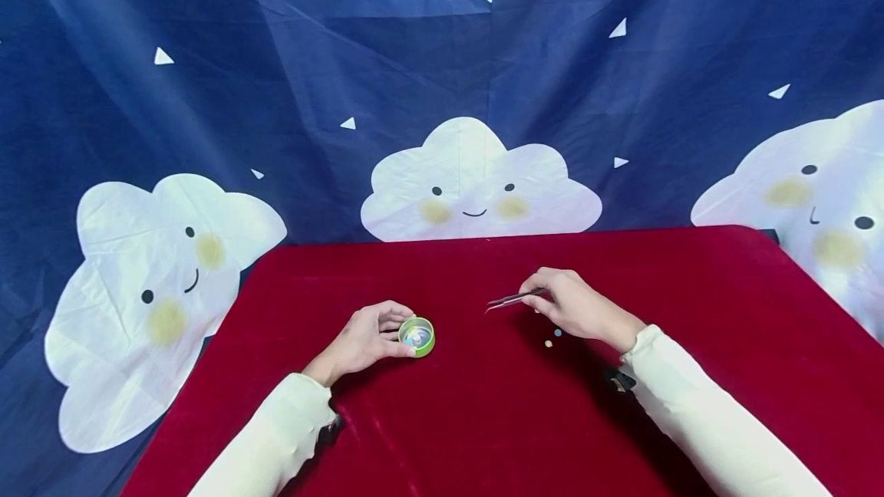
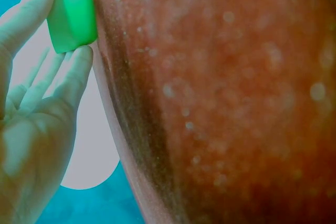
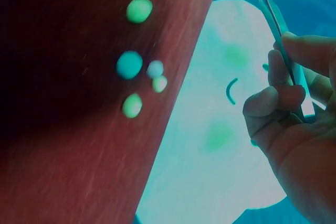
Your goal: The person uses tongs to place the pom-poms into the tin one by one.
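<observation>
My left hand (image 1: 366,337) grips a small round green container (image 1: 427,347), thumb on the near side and fingers round the far side. Its open top faces up, and whitish and pale blue bits show inside. In the left wrist view only the container's green side wall (image 2: 76,14) shows. My right hand (image 1: 569,301) pinches a pair of metal tweezers (image 1: 509,300), whose thin bent tips point left toward the container. In the right wrist view the tweezer tips stand slightly apart with nothing between them. Below this hand lie a yellow ball (image 1: 549,343) and a blue ball (image 1: 558,333).
A dark red cloth (image 1: 470,420) covers the table. Several small balls, among them a larger blue ball (image 3: 129,65) and a green ball (image 3: 139,10), lie on it near my right hand. Behind the far edge hangs a blue curtain (image 1: 414,44) with white clouds.
</observation>
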The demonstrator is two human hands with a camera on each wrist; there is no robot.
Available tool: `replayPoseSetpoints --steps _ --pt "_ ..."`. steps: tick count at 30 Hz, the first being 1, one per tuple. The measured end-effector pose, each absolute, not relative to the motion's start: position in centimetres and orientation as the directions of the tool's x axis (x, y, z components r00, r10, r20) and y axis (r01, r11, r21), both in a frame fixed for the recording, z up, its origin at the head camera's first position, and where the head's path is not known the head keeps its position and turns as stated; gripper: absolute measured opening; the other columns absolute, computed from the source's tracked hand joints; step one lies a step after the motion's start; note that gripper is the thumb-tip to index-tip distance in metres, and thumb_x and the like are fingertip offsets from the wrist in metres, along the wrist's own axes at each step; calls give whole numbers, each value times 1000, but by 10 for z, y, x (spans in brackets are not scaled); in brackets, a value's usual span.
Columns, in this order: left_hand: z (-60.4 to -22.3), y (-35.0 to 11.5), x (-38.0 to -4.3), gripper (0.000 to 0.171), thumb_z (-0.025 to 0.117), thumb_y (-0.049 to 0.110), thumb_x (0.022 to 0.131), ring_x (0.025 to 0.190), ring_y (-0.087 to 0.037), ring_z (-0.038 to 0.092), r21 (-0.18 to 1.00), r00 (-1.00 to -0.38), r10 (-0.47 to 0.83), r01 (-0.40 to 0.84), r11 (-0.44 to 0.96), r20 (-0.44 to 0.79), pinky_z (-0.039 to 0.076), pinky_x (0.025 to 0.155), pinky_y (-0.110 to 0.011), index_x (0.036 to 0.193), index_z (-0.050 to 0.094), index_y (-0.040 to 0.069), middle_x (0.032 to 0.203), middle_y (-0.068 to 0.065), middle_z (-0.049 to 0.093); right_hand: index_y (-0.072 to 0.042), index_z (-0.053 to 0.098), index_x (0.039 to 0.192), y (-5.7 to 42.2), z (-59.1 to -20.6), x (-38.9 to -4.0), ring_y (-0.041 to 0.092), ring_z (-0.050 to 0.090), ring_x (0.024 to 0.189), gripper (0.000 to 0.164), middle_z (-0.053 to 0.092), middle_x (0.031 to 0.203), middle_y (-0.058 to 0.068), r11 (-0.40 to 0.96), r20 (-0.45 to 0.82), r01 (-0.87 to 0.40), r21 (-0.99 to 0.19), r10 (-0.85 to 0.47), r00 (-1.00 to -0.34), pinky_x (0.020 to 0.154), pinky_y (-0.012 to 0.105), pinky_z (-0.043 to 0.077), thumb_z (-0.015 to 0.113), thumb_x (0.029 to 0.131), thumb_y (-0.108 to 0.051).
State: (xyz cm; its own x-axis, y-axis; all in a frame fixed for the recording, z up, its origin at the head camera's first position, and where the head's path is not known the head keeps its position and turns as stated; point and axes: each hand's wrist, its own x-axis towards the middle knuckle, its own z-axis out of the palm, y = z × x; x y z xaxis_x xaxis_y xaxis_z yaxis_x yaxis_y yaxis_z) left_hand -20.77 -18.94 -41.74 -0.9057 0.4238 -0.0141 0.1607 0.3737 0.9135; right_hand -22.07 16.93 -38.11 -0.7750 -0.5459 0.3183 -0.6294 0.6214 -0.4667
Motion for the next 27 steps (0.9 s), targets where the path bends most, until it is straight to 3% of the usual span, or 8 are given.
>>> replayPoseSetpoints --steps 10,27 --pt "-420 -189 -209 49 87 0 74 108 -31 66 907 -908 419 156 391 -24 57 90 -31 117 63 -3 114 -16 69 -6 72 94 200 -389 -218 9 58 75 12 65 87 -5 654 316 -601 -459 -512 -799 68 31 54 74 86 2" --pt "-421 -190 -211 50 86 -1 75 109 -33 66 912 -904 426 158 379 -20 57 91 -34 118 61 -7 115 -20 68 -1 72 98 228 -397 -223 24 66 85 12 69 92 6 710 314 -544 -447 -445 -838 78 47 58 74 86 2"
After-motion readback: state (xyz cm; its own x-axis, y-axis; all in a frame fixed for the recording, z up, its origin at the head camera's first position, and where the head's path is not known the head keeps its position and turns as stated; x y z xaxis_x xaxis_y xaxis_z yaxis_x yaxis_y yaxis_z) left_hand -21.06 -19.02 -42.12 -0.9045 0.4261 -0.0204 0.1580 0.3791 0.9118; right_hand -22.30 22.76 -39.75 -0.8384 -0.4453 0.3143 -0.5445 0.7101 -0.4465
